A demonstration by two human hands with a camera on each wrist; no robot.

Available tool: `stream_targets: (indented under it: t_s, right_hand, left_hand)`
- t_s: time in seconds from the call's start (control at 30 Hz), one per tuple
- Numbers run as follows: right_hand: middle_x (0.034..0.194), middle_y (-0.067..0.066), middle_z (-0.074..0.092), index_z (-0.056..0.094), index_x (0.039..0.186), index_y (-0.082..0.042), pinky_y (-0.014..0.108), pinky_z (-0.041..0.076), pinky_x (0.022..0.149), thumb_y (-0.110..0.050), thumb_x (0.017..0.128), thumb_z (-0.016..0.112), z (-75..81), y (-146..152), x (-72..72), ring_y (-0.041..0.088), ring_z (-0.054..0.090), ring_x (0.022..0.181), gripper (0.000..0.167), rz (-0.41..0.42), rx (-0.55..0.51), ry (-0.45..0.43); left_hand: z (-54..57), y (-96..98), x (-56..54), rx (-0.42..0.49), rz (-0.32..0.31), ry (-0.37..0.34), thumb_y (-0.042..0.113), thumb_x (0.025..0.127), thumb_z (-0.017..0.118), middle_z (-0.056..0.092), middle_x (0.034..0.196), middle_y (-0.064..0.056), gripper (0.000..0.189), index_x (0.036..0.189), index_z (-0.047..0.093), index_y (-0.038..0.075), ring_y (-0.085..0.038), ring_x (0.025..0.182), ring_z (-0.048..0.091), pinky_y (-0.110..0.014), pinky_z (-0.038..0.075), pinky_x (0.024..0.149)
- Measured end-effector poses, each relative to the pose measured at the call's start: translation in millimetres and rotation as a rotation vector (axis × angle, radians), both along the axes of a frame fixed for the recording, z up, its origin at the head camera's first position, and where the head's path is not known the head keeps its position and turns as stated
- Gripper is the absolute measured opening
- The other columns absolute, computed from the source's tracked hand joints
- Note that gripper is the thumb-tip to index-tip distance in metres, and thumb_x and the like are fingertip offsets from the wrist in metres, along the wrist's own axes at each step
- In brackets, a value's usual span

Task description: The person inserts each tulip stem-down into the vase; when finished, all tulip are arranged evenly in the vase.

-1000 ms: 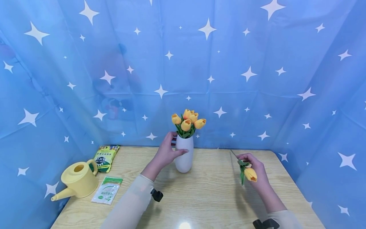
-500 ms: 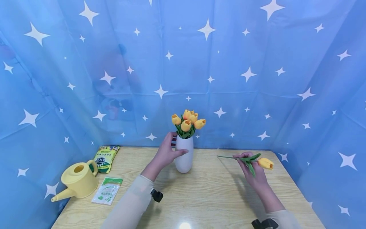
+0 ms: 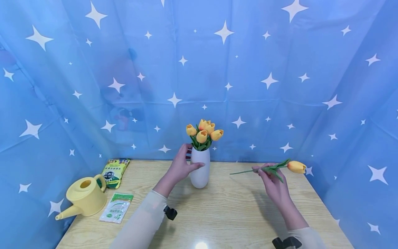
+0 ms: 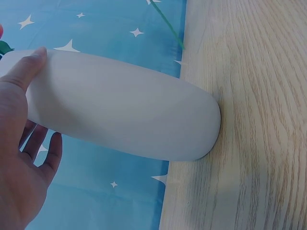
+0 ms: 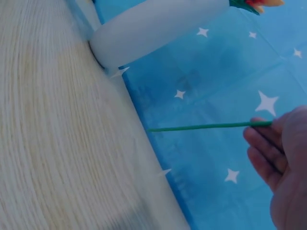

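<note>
A white vase stands upright on the table, with several yellow-orange tulips in its mouth. My left hand grips the vase near its top from the left; in the left wrist view the thumb lies along one side and the fingers go round the other. To the right of the vase, my right hand pinches a single tulip by its green stem. That tulip lies nearly level above the table, bloom to the right, bare stem end pointing left at the vase. In the right wrist view the stem sits between thumb and fingers.
On the left of the wooden table are a yellow watering can, a green-and-white packet and a yellow-green bag. A blue curtain with white stars hangs behind the table's back edge.
The tulip in my right hand has swung round: its bloom moved from low near the wrist to up and right, its stem end moved left and down. My left hand and the vase stay put.
</note>
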State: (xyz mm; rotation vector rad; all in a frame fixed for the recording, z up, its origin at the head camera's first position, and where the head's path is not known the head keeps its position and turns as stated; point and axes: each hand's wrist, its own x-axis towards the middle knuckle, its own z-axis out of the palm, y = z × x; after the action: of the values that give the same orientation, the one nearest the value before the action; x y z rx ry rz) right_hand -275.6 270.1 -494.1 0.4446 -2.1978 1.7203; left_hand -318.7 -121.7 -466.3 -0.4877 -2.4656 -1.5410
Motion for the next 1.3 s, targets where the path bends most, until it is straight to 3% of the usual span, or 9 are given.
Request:
stream_targets:
  t_s: [0.3,0.6,0.87,1.0,1.17,1.3]
  right_hand:
    - [0.113,0.023,0.079,0.060,0.118,0.010,0.020,0.060,0.088,-0.002,0.114,0.059,12.4,-7,1.7,0.009,0.075,0.104,0.013,-0.073,-0.006,0.077]
    - [0.115,0.021,0.073,0.058,0.128,0.007,0.022,0.062,0.082,-0.008,0.115,0.059,40.2,-23,2.8,0.013,0.073,0.100,0.020,-0.117,-0.041,0.119]
    - [0.108,0.009,0.076,0.057,0.126,0.011,0.024,0.064,0.076,-0.002,0.112,0.063,60.0,-40,-0.2,0.014,0.076,0.093,0.021,-0.112,-0.185,0.144]
    - [0.107,0.012,0.077,0.059,0.123,0.009,0.026,0.065,0.073,0.000,0.110,0.066,69.7,-51,-1.9,0.015,0.079,0.090,0.018,-0.083,-0.302,0.158]
    - [0.106,0.022,0.075,0.058,0.122,0.011,0.027,0.065,0.070,-0.002,0.109,0.068,86.2,-64,-3.0,0.018,0.079,0.087,0.021,-0.043,-0.385,0.263]
    - [0.103,0.021,0.075,0.056,0.121,0.012,0.027,0.065,0.069,-0.001,0.109,0.068,97.4,-74,-5.0,0.018,0.079,0.085,0.021,-0.017,-0.438,0.329]
  left_hand:
    - [0.2,-0.3,0.6,-0.005,0.003,0.007,0.043,0.090,0.095,0.058,0.141,-0.002,0.076,0.146,0.051,0.018,-0.028,0.128,0.062,-0.060,0.057,0.108]
    - [1.4,0.3,0.8,-0.013,0.009,0.003,0.043,0.089,0.096,0.058,0.140,-0.001,0.076,0.146,0.051,0.019,-0.027,0.127,0.062,-0.058,0.058,0.107]
    - [1.5,-0.7,1.8,-0.004,-0.003,-0.005,0.043,0.090,0.095,0.057,0.142,-0.002,0.077,0.147,0.051,0.018,-0.029,0.130,0.061,-0.061,0.056,0.109]
    - [2.0,-1.0,2.6,-0.013,0.001,-0.005,0.045,0.089,0.095,0.057,0.143,-0.002,0.078,0.148,0.051,0.018,-0.029,0.130,0.061,-0.058,0.057,0.108]
    - [2.4,-1.3,3.0,-0.008,0.000,-0.004,0.046,0.089,0.095,0.057,0.143,-0.003,0.079,0.147,0.050,0.017,-0.029,0.131,0.060,-0.059,0.056,0.109]
    - [1.6,-0.7,2.4,-0.004,-0.007,-0.006,0.046,0.089,0.095,0.057,0.145,-0.006,0.079,0.147,0.050,0.016,-0.032,0.131,0.060,-0.062,0.055,0.109]
